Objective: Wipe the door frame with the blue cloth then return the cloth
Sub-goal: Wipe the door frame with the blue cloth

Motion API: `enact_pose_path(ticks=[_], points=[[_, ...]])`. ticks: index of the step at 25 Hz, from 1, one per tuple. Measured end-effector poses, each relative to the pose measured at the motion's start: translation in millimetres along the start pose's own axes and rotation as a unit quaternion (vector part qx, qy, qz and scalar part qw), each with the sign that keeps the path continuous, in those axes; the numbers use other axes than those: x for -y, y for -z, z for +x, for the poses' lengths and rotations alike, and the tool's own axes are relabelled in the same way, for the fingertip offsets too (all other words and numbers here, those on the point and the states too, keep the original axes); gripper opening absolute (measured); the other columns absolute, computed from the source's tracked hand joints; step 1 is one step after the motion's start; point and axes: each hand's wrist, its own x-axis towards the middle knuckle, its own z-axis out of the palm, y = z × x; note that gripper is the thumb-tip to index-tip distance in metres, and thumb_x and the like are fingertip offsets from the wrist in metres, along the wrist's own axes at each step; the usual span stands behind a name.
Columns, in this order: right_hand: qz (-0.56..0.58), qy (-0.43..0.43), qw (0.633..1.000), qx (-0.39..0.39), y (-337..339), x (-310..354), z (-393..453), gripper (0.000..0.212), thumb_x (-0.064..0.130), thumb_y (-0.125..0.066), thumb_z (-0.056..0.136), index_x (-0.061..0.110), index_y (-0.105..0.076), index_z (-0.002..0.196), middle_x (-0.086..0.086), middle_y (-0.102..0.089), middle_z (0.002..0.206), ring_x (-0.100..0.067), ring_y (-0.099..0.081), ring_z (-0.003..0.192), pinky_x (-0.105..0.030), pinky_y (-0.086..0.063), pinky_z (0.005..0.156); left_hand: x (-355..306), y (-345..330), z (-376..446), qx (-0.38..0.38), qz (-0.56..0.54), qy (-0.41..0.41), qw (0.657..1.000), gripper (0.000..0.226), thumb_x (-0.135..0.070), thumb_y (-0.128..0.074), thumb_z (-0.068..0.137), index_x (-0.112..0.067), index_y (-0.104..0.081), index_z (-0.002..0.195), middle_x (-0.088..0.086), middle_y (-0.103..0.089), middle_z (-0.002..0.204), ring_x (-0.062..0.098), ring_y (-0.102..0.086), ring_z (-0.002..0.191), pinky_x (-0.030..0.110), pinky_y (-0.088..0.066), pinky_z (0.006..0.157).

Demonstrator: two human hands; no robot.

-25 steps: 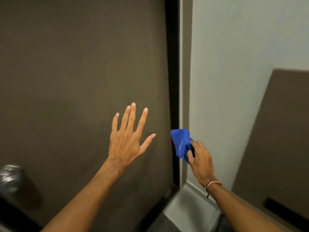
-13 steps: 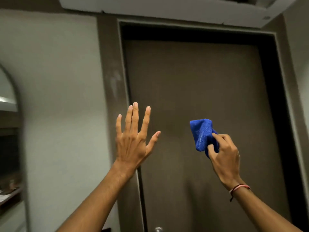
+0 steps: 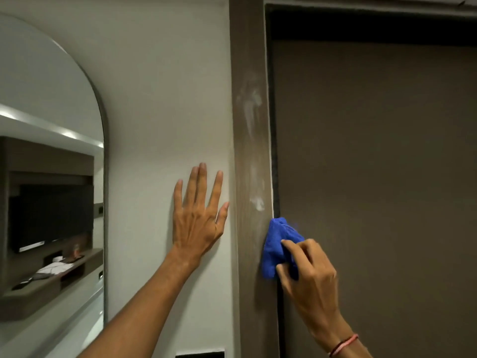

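The brown door frame (image 3: pixel 249 156) runs upright through the middle of the view, with whitish smears on its face. My right hand (image 3: pixel 308 277) grips the bunched blue cloth (image 3: pixel 275 248) and presses it against the frame's inner edge, just below the lowest smear. My left hand (image 3: pixel 197 218) lies flat on the white wall to the left of the frame, fingers spread, holding nothing. The closed brown door (image 3: pixel 374 177) fills the right side.
An arched mirror (image 3: pixel 49 177) hangs on the white wall (image 3: pixel 160 99) at the left and reflects a shelf and a dark screen. A dark slot (image 3: pixel 200 354) sits low on the wall near the bottom edge.
The view swung from the right side of the door to its left frame. My right hand carried the cloth onto the frame's inner edge. My left hand came to rest flat on the wall.
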Motion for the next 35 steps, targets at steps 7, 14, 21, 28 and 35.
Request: enact_pose_path(ticks=[7, 14, 21, 28, 35], points=[[0.037, 0.018, 0.999, 0.003, -20.8, 20.9, -34.2, 0.038, 0.016, -0.059, 0.087, 0.006, -0.067, 0.123, -0.016, -0.062, 0.133, -0.031, -0.054, 0.127, -0.047, -0.044, 0.106, 1.7, -6.4, -4.3, 0.003, -0.015, -0.008, 1.000, 0.067, -0.050, -0.025, 0.106, -0.019, -0.017, 0.165, 0.022, -0.012, 0.172, 0.034, -0.010, 0.160, 0.060, -0.015, 0.128], [-0.087, 0.021, 0.982, 0.165, -31.3, 48.0, -51.6, 0.100, 0.081, -0.027, 0.088, 0.009, -0.023, 0.157, -0.019, -0.013, 0.167, -0.033, -0.009, 0.156, -0.056, -0.013, 0.126, 7.7, -12.4, -35.6, 0.004, -0.009, -0.026, 1.000, 0.069, -0.052, -0.032, 0.104, -0.021, -0.017, 0.165, 0.022, -0.012, 0.172, 0.034, -0.009, 0.160, 0.064, -0.016, 0.125], [-0.121, 0.047, 0.984, 0.120, -56.5, 69.0, 52.0, 0.097, 0.079, -0.027, 0.089, 0.013, -0.016, 0.159, -0.016, -0.009, 0.168, -0.033, -0.003, 0.156, -0.058, -0.008, 0.126, 11.5, -16.2, -33.0, 0.002, -0.007, -0.029, 1.000, 0.069, -0.057, -0.024, 0.105, -0.023, -0.021, 0.164, 0.021, -0.017, 0.171, 0.035, -0.014, 0.159, 0.069, -0.016, 0.124], [-0.122, 0.056, 0.978, 0.157, -55.0, 59.3, -46.8, 0.077, 0.063, -0.027, 0.100, 0.014, -0.020, 0.158, -0.013, -0.010, 0.168, -0.030, -0.007, 0.157, -0.057, -0.012, 0.126, 19.4, -9.3, -32.2, 0.008, -0.018, -0.023, 1.000, 0.065, -0.047, -0.028, 0.106, -0.023, -0.016, 0.165, 0.022, -0.013, 0.172, 0.034, -0.011, 0.160, 0.067, -0.013, 0.125], [-0.128, 0.042, 0.989, 0.055, -75.7, 70.5, 114.5, 0.064, 0.046, -0.027, 0.105, 0.013, -0.018, 0.159, -0.015, -0.013, 0.168, -0.029, -0.008, 0.157, -0.055, -0.011, 0.126, 23.4, -8.5, -13.5, 0.002, -0.013, -0.025, 1.000, 0.069, -0.054, -0.029, 0.105, -0.024, -0.015, 0.165, 0.022, -0.011, 0.172, 0.035, -0.008, 0.160, 0.068, -0.010, 0.125]])
